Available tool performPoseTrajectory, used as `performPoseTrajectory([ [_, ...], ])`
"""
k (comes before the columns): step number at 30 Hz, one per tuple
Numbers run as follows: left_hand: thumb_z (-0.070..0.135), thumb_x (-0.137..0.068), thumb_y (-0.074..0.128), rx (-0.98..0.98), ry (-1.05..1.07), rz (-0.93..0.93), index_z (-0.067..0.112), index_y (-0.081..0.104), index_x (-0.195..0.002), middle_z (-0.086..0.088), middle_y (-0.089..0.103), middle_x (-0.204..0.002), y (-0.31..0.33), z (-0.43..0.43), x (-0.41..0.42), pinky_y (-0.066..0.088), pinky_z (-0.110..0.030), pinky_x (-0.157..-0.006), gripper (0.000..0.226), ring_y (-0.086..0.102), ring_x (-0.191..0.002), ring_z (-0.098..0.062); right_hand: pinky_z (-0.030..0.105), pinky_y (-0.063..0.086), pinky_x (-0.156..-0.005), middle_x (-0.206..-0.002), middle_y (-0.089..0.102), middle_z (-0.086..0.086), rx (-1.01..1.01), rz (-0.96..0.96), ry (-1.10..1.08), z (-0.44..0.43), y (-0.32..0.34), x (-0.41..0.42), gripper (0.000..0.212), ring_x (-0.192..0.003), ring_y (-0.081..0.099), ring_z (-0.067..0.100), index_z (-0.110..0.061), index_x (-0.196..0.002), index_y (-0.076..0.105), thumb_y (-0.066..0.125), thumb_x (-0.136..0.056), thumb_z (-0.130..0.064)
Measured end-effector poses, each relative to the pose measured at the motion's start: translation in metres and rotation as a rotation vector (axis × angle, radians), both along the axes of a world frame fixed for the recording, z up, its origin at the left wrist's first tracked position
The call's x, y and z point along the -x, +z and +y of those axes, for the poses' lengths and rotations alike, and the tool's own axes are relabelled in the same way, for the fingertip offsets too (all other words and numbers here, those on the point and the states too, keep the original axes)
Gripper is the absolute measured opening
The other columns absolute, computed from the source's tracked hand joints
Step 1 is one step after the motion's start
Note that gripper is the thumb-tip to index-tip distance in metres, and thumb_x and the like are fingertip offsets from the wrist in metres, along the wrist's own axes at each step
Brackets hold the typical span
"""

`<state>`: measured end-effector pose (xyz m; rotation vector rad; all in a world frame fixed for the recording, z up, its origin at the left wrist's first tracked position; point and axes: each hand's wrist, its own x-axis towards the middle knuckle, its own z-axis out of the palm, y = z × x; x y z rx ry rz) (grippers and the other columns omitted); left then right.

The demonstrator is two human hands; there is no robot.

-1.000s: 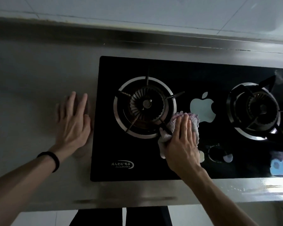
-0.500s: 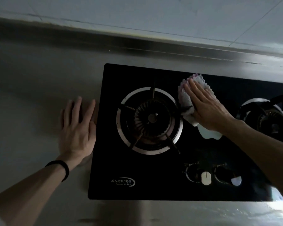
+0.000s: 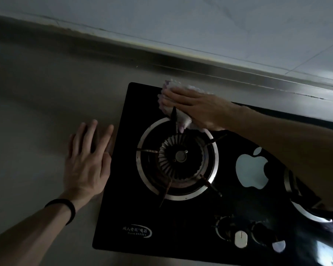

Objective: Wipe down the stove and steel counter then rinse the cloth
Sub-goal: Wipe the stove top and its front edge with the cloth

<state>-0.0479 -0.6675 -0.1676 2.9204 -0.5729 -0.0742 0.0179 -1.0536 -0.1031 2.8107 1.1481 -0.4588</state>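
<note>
A black glass gas stove (image 3: 123,217) is set into the steel counter (image 3: 37,104). My right hand (image 3: 196,108) lies flat, fingers straight, on a white and pale purple cloth (image 3: 183,120) and presses it onto the stove's back left corner, just behind the left burner (image 3: 178,157). The cloth's lower edge hangs over the burner's rear pot-support prong. My left hand (image 3: 87,160) rests palm down, fingers spread, on the counter right beside the stove's left edge. It holds nothing.
The right burner (image 3: 304,204) is mostly hidden under my right forearm. Two control knobs (image 3: 240,239) sit at the stove's front. A raised steel backsplash lip (image 3: 200,68) and a tiled wall (image 3: 181,22) run behind the counter.
My right hand slid the cloth from the front right of the left burner, round its right side, to the stove's back left corner. My left hand stayed flat on the counter.
</note>
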Motion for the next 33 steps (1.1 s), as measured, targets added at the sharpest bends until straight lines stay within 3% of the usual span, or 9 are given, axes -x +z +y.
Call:
performPoseTrajectory([
  [3, 0.028, -0.094, 0.037, 0.025, 0.009, -0.007, 0.028, 0.03, -0.165, -0.01, 0.018, -0.174, 0.0, -0.001, 0.001, 0.029, -0.065, -0.121, 0.071, 0.021, -0.156, -0.042, 0.02, -0.02, -0.122, -0.172, 0.01, 0.01, -0.035, 0.062, 0.054, 0.008, 0.003, -0.016, 0.078, -0.156, -0.007, 0.019, -0.009, -0.163, 0.014, 0.056, -0.1, -0.023],
  [6, 0.027, -0.094, 0.038, 0.033, 0.015, -0.025, 0.029, 0.031, -0.164, -0.01, 0.02, -0.173, -0.001, -0.001, 0.001, 0.029, -0.064, -0.121, 0.071, 0.023, -0.155, -0.042, 0.021, -0.007, -0.127, -0.172, 0.014, 0.003, -0.131, 0.175, -0.01, 0.006, 0.009, -0.018, 0.066, -0.159, 0.001, 0.02, -0.013, -0.162, 0.022, 0.041, -0.101, -0.026],
  [9, 0.026, -0.094, 0.039, 0.033, 0.007, -0.047, 0.027, 0.033, -0.164, -0.01, 0.021, -0.173, -0.001, -0.001, 0.001, 0.028, -0.062, -0.122, 0.07, 0.026, -0.154, -0.043, 0.016, 0.001, -0.126, -0.169, 0.024, 0.001, -0.207, 0.189, -0.073, -0.011, 0.018, -0.005, 0.061, -0.157, 0.008, 0.016, -0.015, -0.16, 0.034, 0.047, -0.101, -0.023],
  [12, 0.027, -0.094, 0.038, 0.038, 0.007, -0.054, 0.026, 0.034, -0.163, -0.011, 0.022, -0.172, -0.001, -0.002, 0.001, 0.027, -0.062, -0.123, 0.069, 0.027, -0.153, -0.043, 0.04, 0.016, -0.129, -0.164, 0.035, 0.013, -0.239, 0.133, -0.128, -0.043, 0.018, 0.025, 0.057, -0.156, 0.017, 0.027, -0.004, -0.154, 0.042, 0.056, -0.1, -0.017],
  [14, 0.028, -0.095, 0.037, 0.038, 0.007, -0.048, 0.026, 0.034, -0.163, -0.012, 0.023, -0.172, -0.001, -0.003, 0.001, 0.027, -0.062, -0.122, 0.068, 0.027, -0.153, -0.044, 0.051, 0.021, -0.128, -0.166, 0.03, 0.013, -0.224, 0.116, -0.254, -0.069, 0.015, 0.056, 0.055, -0.158, 0.018, 0.029, -0.004, -0.155, 0.039, 0.053, -0.105, -0.021],
  [20, 0.03, -0.096, 0.036, 0.038, 0.034, -0.005, 0.026, 0.036, -0.162, -0.013, 0.024, -0.171, 0.003, -0.005, 0.001, 0.026, -0.063, -0.123, 0.066, 0.024, -0.155, -0.042, 0.06, 0.02, -0.126, -0.169, 0.019, 0.018, -0.268, 0.046, -0.692, -0.111, -0.003, 0.159, 0.061, -0.159, 0.012, 0.035, -0.006, -0.159, 0.024, 0.035, -0.106, -0.032],
  [24, 0.028, -0.096, 0.038, 0.03, 0.012, 0.009, 0.025, 0.035, -0.163, -0.016, 0.025, -0.17, 0.005, -0.005, 0.002, 0.024, -0.063, -0.123, 0.066, 0.023, -0.156, -0.043, 0.048, 0.003, -0.13, -0.173, -0.005, 0.01, -0.19, 0.098, -1.04, -0.065, -0.009, 0.2, 0.067, -0.16, -0.01, 0.025, -0.015, -0.164, 0.003, 0.022, -0.106, -0.041],
  [28, 0.031, -0.097, 0.036, 0.029, 0.02, -0.005, 0.03, 0.032, -0.163, -0.013, 0.023, -0.171, 0.003, -0.002, 0.003, 0.023, -0.061, -0.124, 0.066, 0.022, -0.156, -0.041, 0.05, 0.002, -0.13, -0.17, -0.021, 0.012, -0.068, 0.189, -0.997, -0.008, 0.002, 0.256, 0.066, -0.157, -0.023, 0.027, -0.013, -0.162, -0.015, 0.015, -0.109, -0.04],
  [33, 0.032, -0.098, 0.036, 0.058, 0.026, -0.009, 0.032, 0.032, -0.163, -0.011, 0.022, -0.171, 0.0, -0.002, 0.003, 0.022, -0.062, -0.125, 0.065, 0.021, -0.156, -0.04, 0.043, 0.006, -0.131, -0.17, -0.02, 0.014, -0.023, 0.27, -1.096, 0.029, 0.024, 0.263, 0.073, -0.158, -0.018, 0.027, -0.007, -0.162, -0.01, 0.033, -0.108, -0.032],
])
